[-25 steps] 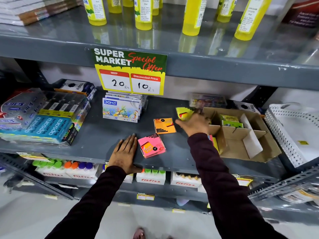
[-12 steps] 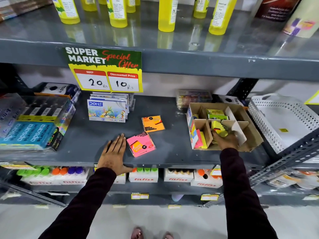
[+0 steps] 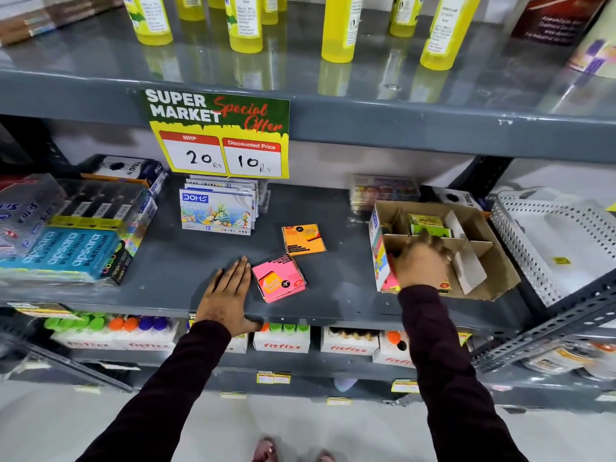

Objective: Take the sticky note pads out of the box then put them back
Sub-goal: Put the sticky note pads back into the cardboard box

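A cardboard box [image 3: 500, 271] with dividers sits on the right of the grey shelf [image 3: 173, 271]. My right hand [image 3: 423, 265] reaches into its front left compartment, fingers curled down over a yellow sticky note pad [image 3: 445, 285] whose edge peeks from under the palm. Pink and yellow pads [image 3: 389, 282] stand in that compartment beside the hand. Green pads [image 3: 428, 225] lie in a back compartment. An orange pad [image 3: 302, 238] and a pink pad [image 3: 279, 278] lie loose on the shelf. My left hand [image 3: 230, 295] rests flat and open on the shelf edge, touching the pink pad's left side.
DOMS pastel boxes [image 3: 216, 211] stand behind the loose pads, and Apsara pencil packs [image 3: 66, 251] are stacked at the left. A white perforated basket [image 3: 550, 245] sits right of the box. A price sign [image 3: 218, 135] hangs from the upper shelf under yellow bottles [image 3: 336, 28].
My right hand carried the yellow pad from above the shelf's middle to the box and lowered it into a front compartment. My left hand stayed flat on the shelf.
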The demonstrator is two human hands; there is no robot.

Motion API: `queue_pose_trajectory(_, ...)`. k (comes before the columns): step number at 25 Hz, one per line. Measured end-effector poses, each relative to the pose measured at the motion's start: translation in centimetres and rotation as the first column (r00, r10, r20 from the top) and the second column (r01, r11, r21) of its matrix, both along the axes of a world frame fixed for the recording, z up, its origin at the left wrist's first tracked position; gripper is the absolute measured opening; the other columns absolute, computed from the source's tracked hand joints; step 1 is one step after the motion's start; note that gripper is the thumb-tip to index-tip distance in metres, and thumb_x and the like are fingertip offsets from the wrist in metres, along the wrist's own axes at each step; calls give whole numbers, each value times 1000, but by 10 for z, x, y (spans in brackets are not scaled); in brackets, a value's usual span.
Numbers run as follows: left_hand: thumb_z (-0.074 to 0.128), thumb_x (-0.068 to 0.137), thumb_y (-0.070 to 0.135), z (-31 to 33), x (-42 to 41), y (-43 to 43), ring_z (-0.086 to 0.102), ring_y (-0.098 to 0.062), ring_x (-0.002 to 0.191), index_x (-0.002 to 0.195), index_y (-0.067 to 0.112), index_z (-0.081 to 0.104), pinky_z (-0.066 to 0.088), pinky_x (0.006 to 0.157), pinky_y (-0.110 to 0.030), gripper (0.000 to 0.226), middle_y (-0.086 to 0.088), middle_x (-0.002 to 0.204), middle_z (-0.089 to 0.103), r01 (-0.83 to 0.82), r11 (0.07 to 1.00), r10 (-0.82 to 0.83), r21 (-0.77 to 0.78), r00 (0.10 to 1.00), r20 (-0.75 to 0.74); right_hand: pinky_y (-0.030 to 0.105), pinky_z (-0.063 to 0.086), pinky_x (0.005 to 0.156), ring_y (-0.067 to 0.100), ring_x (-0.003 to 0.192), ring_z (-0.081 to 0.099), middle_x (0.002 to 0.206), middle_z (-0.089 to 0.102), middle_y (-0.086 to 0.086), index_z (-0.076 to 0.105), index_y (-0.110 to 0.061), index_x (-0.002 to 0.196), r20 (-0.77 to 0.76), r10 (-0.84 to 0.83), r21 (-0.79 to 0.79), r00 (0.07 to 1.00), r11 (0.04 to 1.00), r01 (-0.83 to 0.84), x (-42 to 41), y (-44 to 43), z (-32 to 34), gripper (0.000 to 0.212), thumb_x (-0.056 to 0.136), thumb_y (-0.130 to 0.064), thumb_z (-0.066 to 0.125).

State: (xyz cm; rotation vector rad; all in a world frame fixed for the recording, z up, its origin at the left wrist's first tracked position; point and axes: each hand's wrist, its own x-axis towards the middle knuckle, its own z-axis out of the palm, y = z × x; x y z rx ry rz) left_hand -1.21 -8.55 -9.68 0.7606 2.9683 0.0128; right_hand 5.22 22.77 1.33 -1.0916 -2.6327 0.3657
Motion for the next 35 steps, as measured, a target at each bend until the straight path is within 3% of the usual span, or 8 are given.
queue_pose_trajectory(3,64,45,78,-2,0,-1,27,-30,135,140,1,22,14,112,-44,129,-18,149,27,16,999,-16,34,1000,-25,44,48,89,40,105,61,104,67,29,55,3,118,-45,291,-4,956,957,-291,-36,-59,-6,42,98,-31,43)
queue_pose_trajectory(7,65,44,74,1,0,0,25,-29,136,141,2,21,13,112,-45,129,-16,150,23,20,997,-20,77,1000,1,45,41,103,40,121,51,129,53,28,48,5,126,155,427,-200,891,897,-395,-86,-116,-37,69,88,-53,51)
queue_pose_trajectory(11,48,48,81,2,-1,-2,6,-20,140,144,6,7,-1,112,-41,129,-8,152,4,17,998,-17,56,1000,-14,49,33,111,44,138,29,148,32,28,30,5,141,279,385,-208,880,919,-336,-106,-120,-45,90,81,-56,61)
queue_pose_trajectory(19,48,46,81,-2,-1,-2,24,-29,137,141,2,21,9,109,-44,127,-17,149,27,25,996,-24,87,1000,-10,47,39,108,42,132,39,143,41,27,37,1,138,297,342,-217,891,933,-286,-102,-97,-37,101,63,-55,74)
queue_pose_trajectory(24,53,47,78,-4,-1,-3,25,-28,137,142,4,19,11,112,-42,125,-14,151,22,28,995,-25,93,999,-31,38,50,86,34,100,64,100,69,19,64,1,101,28,286,-126,958,951,-281,-52,-77,2,77,60,-64,67)
queue_pose_trajectory(28,44,50,83,-2,0,-2,23,-28,137,141,1,21,5,112,-40,124,-14,150,24,12,999,-12,43,1000,-1,38,49,79,36,94,66,93,71,24,60,2,77,-52,60,-190,997,979,-69,8,-16,31,59,68,-55,74)
queue_pose_trajectory(32,38,47,85,0,0,0,25,-26,136,139,-1,26,-7,109,-34,126,-15,148,29,5,1000,-5,10,1000,19,42,48,89,40,105,63,107,68,31,67,8,96,-49,-147,-286,988,950,127,34,44,13,62,70,-48,76)
queue_pose_trajectory(35,38,47,86,1,0,0,27,-26,135,138,-2,28,-5,109,-35,127,-15,147,30,8,1000,-8,-6,999,36,42,46,96,39,111,61,117,67,25,63,3,112,-63,-133,-415,989,905,95,31,65,-12,57,75,-38,76)
